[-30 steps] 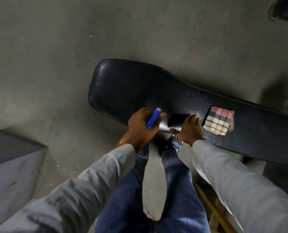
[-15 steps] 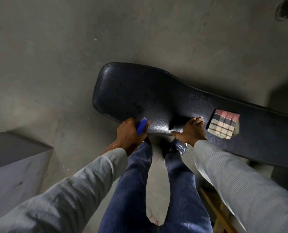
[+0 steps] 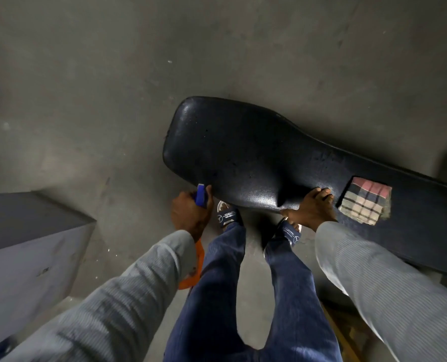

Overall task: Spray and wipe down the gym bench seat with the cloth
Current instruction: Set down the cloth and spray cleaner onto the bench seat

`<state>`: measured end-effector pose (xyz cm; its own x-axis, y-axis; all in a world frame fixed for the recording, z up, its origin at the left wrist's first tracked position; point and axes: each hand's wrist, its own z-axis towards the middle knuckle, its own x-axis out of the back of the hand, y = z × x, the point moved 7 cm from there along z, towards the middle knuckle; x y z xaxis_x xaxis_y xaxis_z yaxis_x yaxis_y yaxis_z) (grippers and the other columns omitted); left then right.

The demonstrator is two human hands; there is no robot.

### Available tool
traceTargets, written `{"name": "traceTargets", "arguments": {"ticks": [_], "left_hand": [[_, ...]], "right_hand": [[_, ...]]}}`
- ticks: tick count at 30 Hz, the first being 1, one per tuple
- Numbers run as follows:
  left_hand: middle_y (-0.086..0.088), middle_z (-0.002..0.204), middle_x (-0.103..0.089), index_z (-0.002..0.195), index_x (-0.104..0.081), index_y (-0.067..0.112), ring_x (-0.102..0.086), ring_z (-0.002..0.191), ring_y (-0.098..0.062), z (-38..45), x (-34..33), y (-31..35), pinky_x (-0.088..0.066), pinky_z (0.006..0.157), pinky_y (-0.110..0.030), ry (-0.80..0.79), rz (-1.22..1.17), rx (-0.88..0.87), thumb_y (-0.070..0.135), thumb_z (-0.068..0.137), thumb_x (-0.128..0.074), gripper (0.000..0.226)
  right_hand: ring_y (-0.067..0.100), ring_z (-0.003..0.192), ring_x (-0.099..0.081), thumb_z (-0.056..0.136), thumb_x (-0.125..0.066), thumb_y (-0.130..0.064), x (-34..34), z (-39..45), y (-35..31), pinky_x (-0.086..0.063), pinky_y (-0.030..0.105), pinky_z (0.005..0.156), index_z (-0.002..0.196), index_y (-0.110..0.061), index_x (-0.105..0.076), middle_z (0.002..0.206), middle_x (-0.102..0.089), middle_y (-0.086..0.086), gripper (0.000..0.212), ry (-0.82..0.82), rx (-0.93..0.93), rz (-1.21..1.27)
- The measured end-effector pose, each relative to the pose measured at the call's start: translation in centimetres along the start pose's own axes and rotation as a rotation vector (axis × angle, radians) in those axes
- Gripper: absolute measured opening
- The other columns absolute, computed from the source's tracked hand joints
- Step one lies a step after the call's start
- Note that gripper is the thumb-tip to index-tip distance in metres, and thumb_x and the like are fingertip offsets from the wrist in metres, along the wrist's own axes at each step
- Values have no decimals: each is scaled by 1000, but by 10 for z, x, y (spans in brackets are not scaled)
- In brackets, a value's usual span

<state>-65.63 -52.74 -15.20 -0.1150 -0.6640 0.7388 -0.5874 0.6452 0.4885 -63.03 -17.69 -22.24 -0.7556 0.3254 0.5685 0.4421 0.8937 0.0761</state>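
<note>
The black padded gym bench seat (image 3: 243,152) runs from centre to the right edge, wider at its left end. A folded plaid cloth (image 3: 366,199) lies on it to the right. My left hand (image 3: 189,212) hangs just off the seat's near left edge, shut on a spray bottle (image 3: 201,195) with a blue head; its orange body shows below my wrist. My right hand (image 3: 312,210) rests flat on the seat's near edge, fingers spread, just left of the cloth and not touching it.
A grey box (image 3: 26,246) stands on the concrete floor at lower left. My legs in blue jeans and dark slides (image 3: 227,216) stand right against the bench. A yellow wooden frame (image 3: 342,335) shows at the bottom right, below the bench.
My left hand has pulled the spray bottle off the seat toward the left and down. The right hand has stayed on the seat's edge. The view has shifted so the bench sits further right.
</note>
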Motion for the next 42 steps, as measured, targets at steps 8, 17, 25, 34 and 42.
{"name": "traceTargets", "arguments": {"ticks": [8,17,25,34,42], "left_hand": [[-11,65,-63,70,-63,13,-60,58,-33,10,20,-7,-53,63,-43,145,-206,99,62,88,-65,52],[1,56,-56,62,-58,21,-53,50,-17,20,29,3,-46,56,-35,136,-231,32,46,93,-72,42],[-3,90,-72,100,-74,13,-68,81,-24,2,-14,50,-50,72,-34,-142,-91,-122,40,83,-81,33],[-4,87,-70,88,-65,20,-68,78,-25,-39,-67,97,-53,78,-36,-398,78,-197,32,90,-79,18],[-3,88,-71,89,-66,18,-71,82,-29,-72,-102,102,-55,81,-36,-496,239,-207,31,86,-77,17]], "right_hand": [[53,164,-4,78,-77,-80,2,0,2,-21,57,131,166,9,6,174,4,36,150,19,18,-14],[52,164,-10,78,-77,-79,3,4,0,-25,57,130,167,9,2,174,-1,36,148,35,18,-34],[51,165,-6,82,-79,-73,-2,11,5,-22,56,131,167,7,4,175,2,34,143,15,66,6],[39,168,-1,93,-79,-47,-6,0,33,-15,48,137,171,-5,-1,179,3,22,118,78,259,156],[35,168,10,97,-79,-34,-19,4,59,-13,51,137,173,-13,2,180,14,17,113,63,412,166]]}}
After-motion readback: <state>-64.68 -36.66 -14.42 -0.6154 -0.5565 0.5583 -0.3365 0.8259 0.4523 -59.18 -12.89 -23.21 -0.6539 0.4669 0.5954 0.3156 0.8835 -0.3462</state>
